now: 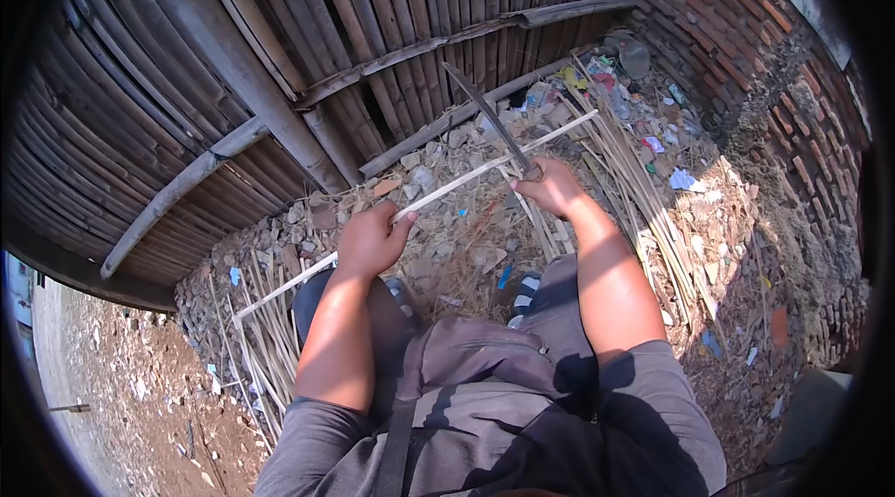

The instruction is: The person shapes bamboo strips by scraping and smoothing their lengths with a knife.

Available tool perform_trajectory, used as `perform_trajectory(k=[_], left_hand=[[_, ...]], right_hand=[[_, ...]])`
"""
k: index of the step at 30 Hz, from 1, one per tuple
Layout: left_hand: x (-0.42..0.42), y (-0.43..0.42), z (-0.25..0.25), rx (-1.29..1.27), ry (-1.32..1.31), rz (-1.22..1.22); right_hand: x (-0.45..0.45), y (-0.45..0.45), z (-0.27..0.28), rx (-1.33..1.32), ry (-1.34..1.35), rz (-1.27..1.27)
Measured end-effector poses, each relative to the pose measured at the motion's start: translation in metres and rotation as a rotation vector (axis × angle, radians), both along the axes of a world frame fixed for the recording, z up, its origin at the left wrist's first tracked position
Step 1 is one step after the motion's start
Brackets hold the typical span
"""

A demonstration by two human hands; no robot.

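Note:
My left hand (368,241) is closed around a long pale bamboo strip (457,184), which runs slantwise from lower left to upper right in front of my knees. My right hand (550,187) grips the handle of a machete (489,112), whose long dark blade points up and to the left. Close to the handle the blade crosses the strip; whether they touch I cannot tell. Most of the handle is hidden by my fingers.
Bundles of thin bamboo strips lie right (643,227) and left (270,338) of my legs. A bamboo wall (410,3) stands ahead, a brick wall (709,21) at the right. Rubble and litter (615,77) cover the ground.

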State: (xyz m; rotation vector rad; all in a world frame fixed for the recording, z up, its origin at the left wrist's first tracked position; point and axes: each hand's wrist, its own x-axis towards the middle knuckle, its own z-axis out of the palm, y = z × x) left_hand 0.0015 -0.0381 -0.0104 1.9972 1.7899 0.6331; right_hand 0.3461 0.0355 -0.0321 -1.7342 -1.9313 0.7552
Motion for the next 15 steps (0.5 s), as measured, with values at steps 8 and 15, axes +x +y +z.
perform_trajectory(k=[8,15], left_hand=[[0.002,0.000,-0.006,0.018,0.012,-0.011],[0.001,0.001,-0.002,-0.004,0.014,-0.001]], right_hand=[[-0.018,-0.005,0.000,-0.056,-0.087,0.202],[-0.008,-0.004,0.006,-0.055,-0.032,0.067]])
